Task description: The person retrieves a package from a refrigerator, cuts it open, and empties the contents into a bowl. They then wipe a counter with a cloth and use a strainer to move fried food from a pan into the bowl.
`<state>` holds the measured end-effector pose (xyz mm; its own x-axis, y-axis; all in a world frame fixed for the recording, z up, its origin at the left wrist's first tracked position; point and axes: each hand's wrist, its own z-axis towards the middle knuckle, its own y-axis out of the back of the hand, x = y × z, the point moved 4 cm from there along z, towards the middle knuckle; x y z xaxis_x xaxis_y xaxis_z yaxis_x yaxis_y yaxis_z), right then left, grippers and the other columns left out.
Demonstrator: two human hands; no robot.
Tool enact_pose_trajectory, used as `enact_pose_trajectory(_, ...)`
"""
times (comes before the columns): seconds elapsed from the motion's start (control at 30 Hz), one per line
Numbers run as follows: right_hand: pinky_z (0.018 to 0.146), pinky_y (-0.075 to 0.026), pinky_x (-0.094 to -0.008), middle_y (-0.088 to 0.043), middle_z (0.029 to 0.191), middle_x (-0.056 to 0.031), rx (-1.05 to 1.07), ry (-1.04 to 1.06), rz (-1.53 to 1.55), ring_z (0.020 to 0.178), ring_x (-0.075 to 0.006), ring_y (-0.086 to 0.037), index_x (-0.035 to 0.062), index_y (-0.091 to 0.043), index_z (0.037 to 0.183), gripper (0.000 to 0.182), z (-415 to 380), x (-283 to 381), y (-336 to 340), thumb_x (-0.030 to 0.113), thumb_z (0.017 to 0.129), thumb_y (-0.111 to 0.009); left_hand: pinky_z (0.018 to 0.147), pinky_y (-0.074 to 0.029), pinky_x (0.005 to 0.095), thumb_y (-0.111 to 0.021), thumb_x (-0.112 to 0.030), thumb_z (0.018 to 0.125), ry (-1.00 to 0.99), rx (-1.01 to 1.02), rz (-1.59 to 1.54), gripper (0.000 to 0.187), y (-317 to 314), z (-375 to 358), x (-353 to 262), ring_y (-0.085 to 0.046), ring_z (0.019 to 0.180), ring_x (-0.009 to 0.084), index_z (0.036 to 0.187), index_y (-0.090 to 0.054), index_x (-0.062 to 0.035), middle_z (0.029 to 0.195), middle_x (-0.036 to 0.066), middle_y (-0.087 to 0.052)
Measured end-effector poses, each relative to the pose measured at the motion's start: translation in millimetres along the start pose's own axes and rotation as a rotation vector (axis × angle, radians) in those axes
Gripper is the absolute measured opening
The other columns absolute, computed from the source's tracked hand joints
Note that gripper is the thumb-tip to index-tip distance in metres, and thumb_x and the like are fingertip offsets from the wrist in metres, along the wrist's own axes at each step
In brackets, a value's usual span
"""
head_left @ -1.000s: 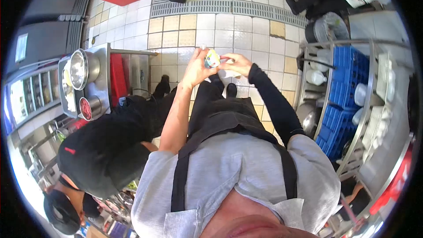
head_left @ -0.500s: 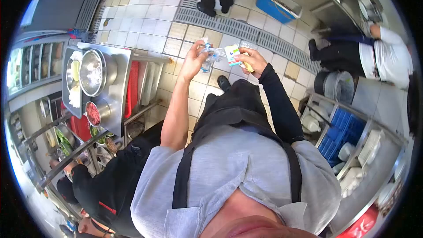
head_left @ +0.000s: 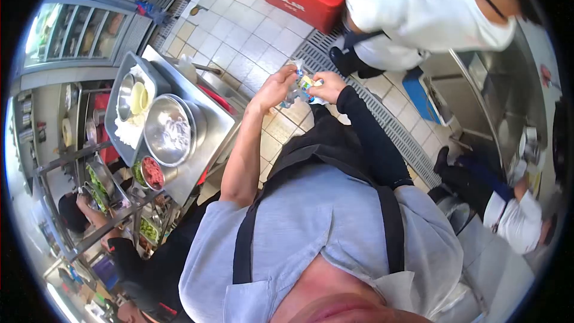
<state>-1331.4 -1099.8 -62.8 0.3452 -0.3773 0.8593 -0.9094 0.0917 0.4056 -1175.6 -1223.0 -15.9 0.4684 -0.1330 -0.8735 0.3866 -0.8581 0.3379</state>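
Note:
My left hand (head_left: 277, 88) is closed on a crumpled clear plastic wrapper (head_left: 292, 97) with blue print, held out in front of my waist. Right beside it, my right hand (head_left: 328, 87), under a black sleeve, pinches a small packet (head_left: 307, 82) printed in white, yellow, green and blue. Packet and wrapper overlap between my fingers, and I cannot make out where one ends. What the packet contains is hidden.
On my left stands a steel table (head_left: 206, 149) with a grey tub (head_left: 119, 146), a steel bowl (head_left: 170, 131) and a pot of red pieces (head_left: 153, 173). A red cooler (head_left: 299, 3) and a co-worker in white (head_left: 424, 9) are ahead. A blue cooler (head_left: 421, 98) sits farther right.
My hands have come together, bringing packet and wrapper into contact. The view has turned, and the table appears closer. A co-worker in white now bends beside the red cooler, much nearer.

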Motion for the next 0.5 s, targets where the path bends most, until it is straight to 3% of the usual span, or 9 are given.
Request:
enact_pose_trajectory(0.13, 0.084, -0.054, -0.0456, -0.071, 0.092, -0.0244, -0.004, -0.009, -0.267, 0.093, -0.0409, -0.069, 0.0028, -0.074, 0.099, 0.036, 105, 81, 12, 0.028, 0.074, -0.071, 0.075, -0.054, 0.0340, -0.055, -0.028, 0.101, 0.043, -0.094, 0.294, 0.040, 81, 61, 7, -0.065, 0.097, 0.0211, 0.129, -0.057, 0.0019, 0.120, 0.017, -0.067)
enact_pose_trajectory(0.27, 0.089, -0.054, -0.0450, -0.071, 0.101, -0.0249, 0.142, -0.093, -0.483, 0.098, -0.0389, -0.069, 0.0036, -0.073, 0.103, 0.038, 218, 108, 9, 0.028, 0.074, -0.073, 0.082, -0.054, 0.0340, -0.059, -0.017, 0.096, 0.201, -0.148, -0.352, 0.035, 172, 99, 10, -0.062, 0.098, 0.0203, 0.128, -0.060, -0.0008, 0.116, 0.013, -0.065)
enact_pose_trajectory(0.37, 0.090, -0.053, -0.0446, -0.071, 0.100, -0.0248, 0.170, 0.033, -0.431, 0.097, -0.0386, -0.069, 0.0038, -0.074, 0.104, 0.039, 294, 132, 10, 0.028, 0.074, -0.073, 0.082, -0.054, 0.0315, -0.059, -0.013, 0.096, 0.068, -0.017, -0.497, 0.037, 224, 143, 45, -0.061, 0.101, 0.0160, 0.132, -0.058, -0.0055, 0.123, 0.009, -0.062)
enact_pose_trajectory(0.4, 0.089, -0.054, -0.0440, -0.071, 0.099, -0.0245, 0.268, 0.006, -0.453, 0.097, -0.0384, -0.069, 0.0045, -0.075, 0.104, 0.040, 321, 145, 13, 0.029, 0.073, -0.073, 0.084, -0.054, 0.0310, -0.059, -0.010, 0.096, 0.027, -0.012, -0.493, 0.043, 242, 158, 51, -0.061, 0.103, 0.0154, 0.139, -0.052, -0.0086, 0.123, 0.007, -0.063)
enact_pose_trajectory(0.5, 0.088, -0.054, -0.0437, -0.072, 0.096, -0.0238, 0.297, 0.027, -0.518, 0.095, -0.0384, -0.069, 0.0046, -0.075, 0.102, 0.039, 402, 183, 9, 0.030, 0.072, -0.075, 0.085, -0.055, 0.0308, -0.062, -0.011, 0.097, 0.134, 0.089, -0.745, 0.049, 297, 211, 60, -0.062, 0.106, 0.0161, 0.143, -0.047, -0.0090, 0.123, 0.007, -0.063)
